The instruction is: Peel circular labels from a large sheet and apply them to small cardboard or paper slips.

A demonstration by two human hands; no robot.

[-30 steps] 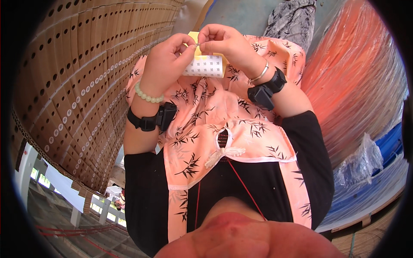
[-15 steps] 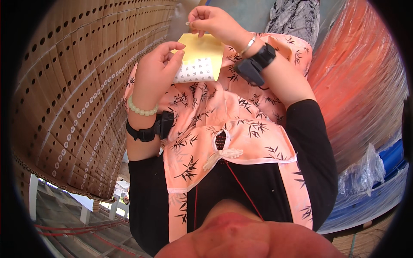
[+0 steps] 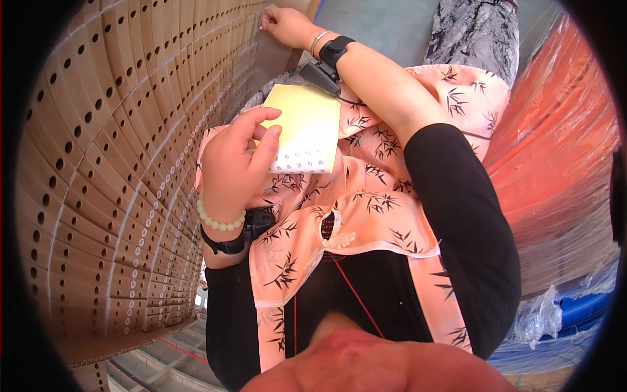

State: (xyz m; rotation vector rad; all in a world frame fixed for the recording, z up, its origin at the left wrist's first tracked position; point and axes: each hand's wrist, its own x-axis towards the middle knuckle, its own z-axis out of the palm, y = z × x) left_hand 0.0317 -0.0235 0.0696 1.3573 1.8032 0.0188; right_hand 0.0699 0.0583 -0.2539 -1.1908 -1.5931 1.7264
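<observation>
Overhead, right hand presses stacked cardboard; left hand fingers pinch yellow sticker sheet.

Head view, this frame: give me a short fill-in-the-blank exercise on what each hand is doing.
1. The left hand holds a yellow-backed sticker sheet in front of the ____.
2. The right hand reaches across to the stack of perforated ____ cartons.
3. A bracelet of pale ____ circles the left wrist.

Missing words: chest; cardboard; beads
</observation>
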